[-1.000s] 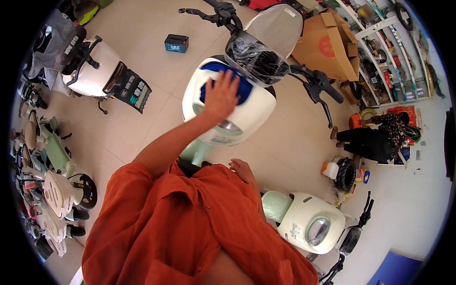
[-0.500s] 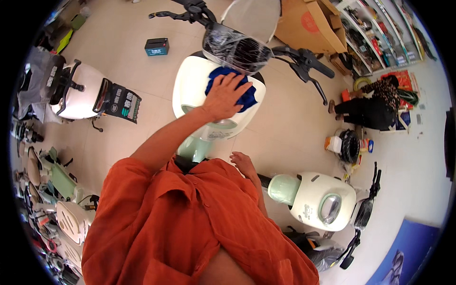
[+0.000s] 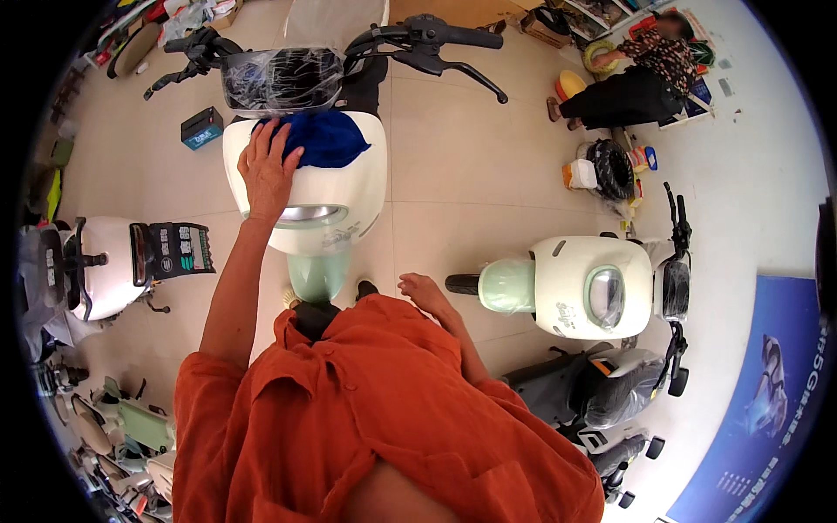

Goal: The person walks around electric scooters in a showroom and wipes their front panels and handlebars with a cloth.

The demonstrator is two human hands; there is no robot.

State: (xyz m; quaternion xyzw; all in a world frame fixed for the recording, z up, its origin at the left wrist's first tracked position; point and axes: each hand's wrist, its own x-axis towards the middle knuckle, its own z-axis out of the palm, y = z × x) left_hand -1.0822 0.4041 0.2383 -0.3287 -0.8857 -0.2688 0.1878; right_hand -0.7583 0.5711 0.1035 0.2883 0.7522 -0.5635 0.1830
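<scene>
A dark blue cloth (image 3: 326, 139) lies bunched on the top of the cream front panel (image 3: 359, 179) of an electric scooter, just below its plastic-wrapped display (image 3: 283, 80). My left hand (image 3: 268, 173) rests on the panel at the cloth's left edge, fingers stretched and spread, the thumb touching the fabric. Lower on that panel sits an oval headlight (image 3: 308, 214), with a pale green mudguard (image 3: 319, 272) beneath it. My right hand (image 3: 425, 294) hangs in front of my body, away from the scooter, holding nothing, its fingers loosely apart.
Handlebars with a brake lever (image 3: 471, 77) reach out at the top. A second cream scooter (image 3: 571, 288) stands to the right, a pinkish-white one (image 3: 109, 268) to the left. A boxed battery (image 3: 202, 128) sits on the floor. Another person (image 3: 641, 74) bends by the right wall.
My view has shifted, putting the scooter further left. My left hand has slid from the middle of the cloth to its left edge. The other person's arm now reaches toward a yellow ring.
</scene>
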